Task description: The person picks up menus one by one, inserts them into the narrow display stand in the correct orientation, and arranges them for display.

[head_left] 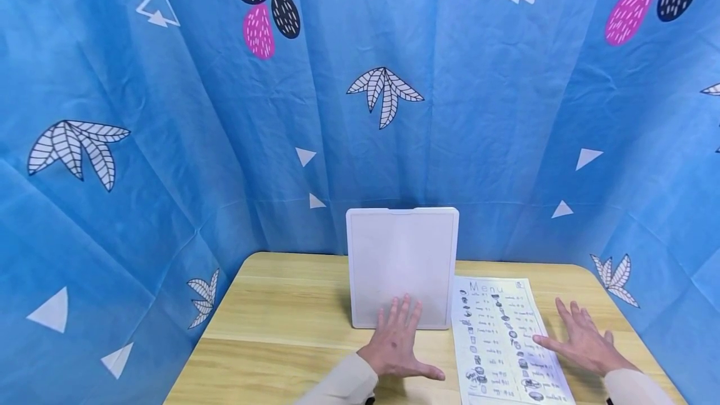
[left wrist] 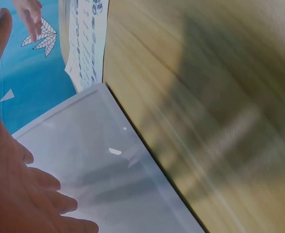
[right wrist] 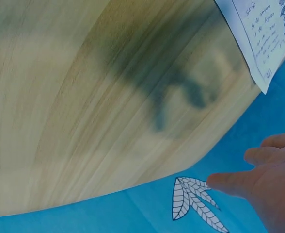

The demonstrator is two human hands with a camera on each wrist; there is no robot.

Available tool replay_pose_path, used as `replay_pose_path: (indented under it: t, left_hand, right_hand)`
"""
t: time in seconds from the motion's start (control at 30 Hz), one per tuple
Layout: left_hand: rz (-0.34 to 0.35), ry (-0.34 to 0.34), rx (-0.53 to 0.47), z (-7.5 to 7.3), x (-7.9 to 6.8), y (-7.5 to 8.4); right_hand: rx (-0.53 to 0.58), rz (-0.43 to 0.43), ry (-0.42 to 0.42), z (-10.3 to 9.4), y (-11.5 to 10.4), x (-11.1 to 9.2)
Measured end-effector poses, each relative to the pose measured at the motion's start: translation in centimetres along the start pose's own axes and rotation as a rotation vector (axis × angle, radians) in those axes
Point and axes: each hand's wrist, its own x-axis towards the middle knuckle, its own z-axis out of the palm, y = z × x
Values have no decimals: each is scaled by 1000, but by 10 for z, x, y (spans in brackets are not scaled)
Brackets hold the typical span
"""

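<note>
A white rectangular board [head_left: 402,255] with a raised rim stands upright at the back of the table, close to the curtain. Fingers spread, my left hand [head_left: 396,345] is in front of the board's lower part and overlaps it in the head view; the left wrist view has the fingers beside the board's glossy face [left wrist: 108,160]. A handwritten paper menu [head_left: 500,336] with small drawings lies flat to the right of the board. Over the table by the menu's right edge hovers my right hand [head_left: 582,342], fingers spread, holding nothing. Its thumb overlaps the paper in the head view.
The wooden table [head_left: 270,330] has rounded back corners. A blue patterned curtain [head_left: 382,155] hangs behind it and along both sides. In the right wrist view, the menu's corner [right wrist: 261,73] lies near the table edge.
</note>
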Motion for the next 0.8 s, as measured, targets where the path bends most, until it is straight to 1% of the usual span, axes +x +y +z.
replay_pose_path:
  t: [0.23, 0.4, 0.6, 0.7, 0.8]
  left_hand:
    - [42, 36, 14, 6, 0, 11]
    - [66, 34, 0, 13, 3, 17]
    - [59, 7, -39, 21, 7, 25]
    - [60, 9, -66, 27, 10, 30]
    - [68, 25, -72, 33, 12, 33]
  right_hand:
    - [1, 10, -8, 3, -1, 0]
    - [9, 19, -20, 4, -2, 0]
    - [19, 21, -31, 7, 0, 2]
    - [27, 24, -45, 9, 2, 3]
    - [36, 30, -66, 12, 4, 3]
